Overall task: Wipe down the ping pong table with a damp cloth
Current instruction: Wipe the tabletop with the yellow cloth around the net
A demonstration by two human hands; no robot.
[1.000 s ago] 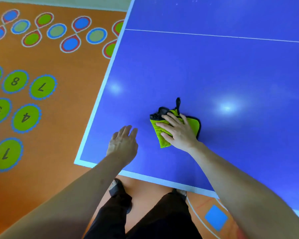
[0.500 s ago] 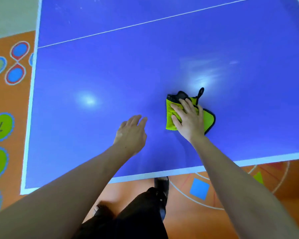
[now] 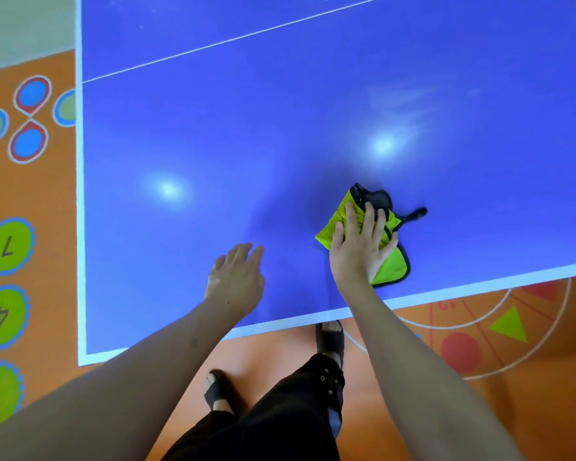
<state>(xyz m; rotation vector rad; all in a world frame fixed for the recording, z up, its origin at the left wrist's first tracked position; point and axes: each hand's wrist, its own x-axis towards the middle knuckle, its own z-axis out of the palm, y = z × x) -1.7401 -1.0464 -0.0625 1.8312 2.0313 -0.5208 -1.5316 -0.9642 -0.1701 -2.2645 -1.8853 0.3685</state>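
A blue ping pong table (image 3: 246,134) with white edge lines fills most of the view. A yellow-green cloth (image 3: 391,266) with black trim and a black loop lies flat on it close to the near edge. My right hand (image 3: 359,247) presses flat on the cloth, fingers spread over its top. My left hand (image 3: 236,277) hovers or rests on the bare table to the left of the cloth, fingers together and holding nothing. Faint damp streaks show on the surface beyond the cloth.
The table's near left corner (image 3: 82,359) is at the lower left. An orange floor (image 3: 37,194) with numbered green circles lies to the left, and painted shapes (image 3: 509,324) lie to the right. My legs and sandals (image 3: 330,337) stand at the near edge.
My right hand has slid the cloth to the right along the near edge of the table. My left hand followed to the right, and the view shifted right with them.
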